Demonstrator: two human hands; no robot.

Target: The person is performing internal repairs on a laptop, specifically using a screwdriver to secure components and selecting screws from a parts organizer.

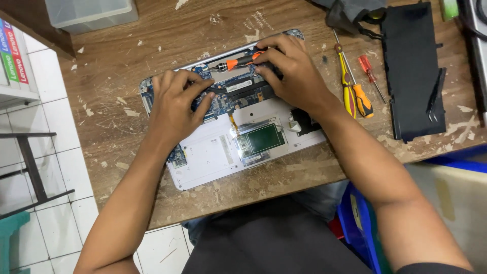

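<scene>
An opened laptop base (213, 162) lies on the worn wooden table (116, 66), its blue circuit board (238, 94) and green touchpad board (264, 138) exposed. My right hand (291, 71) holds a small orange-and-black screwdriver (236, 62) lying nearly flat over the board's far edge, tip pointing left. My left hand (175, 104) rests on the left part of the board, fingers curled and pressing down beside the black heat pipe (231, 87).
A yellow-and-orange screwdriver (352, 86) and a small red one (369, 73) lie right of the laptop. A flat black battery pack (411, 61) with tweezers (435, 96) sits farther right. A clear plastic box (91, 12) stands at the back left. A blue bin (360, 223) is near my lap.
</scene>
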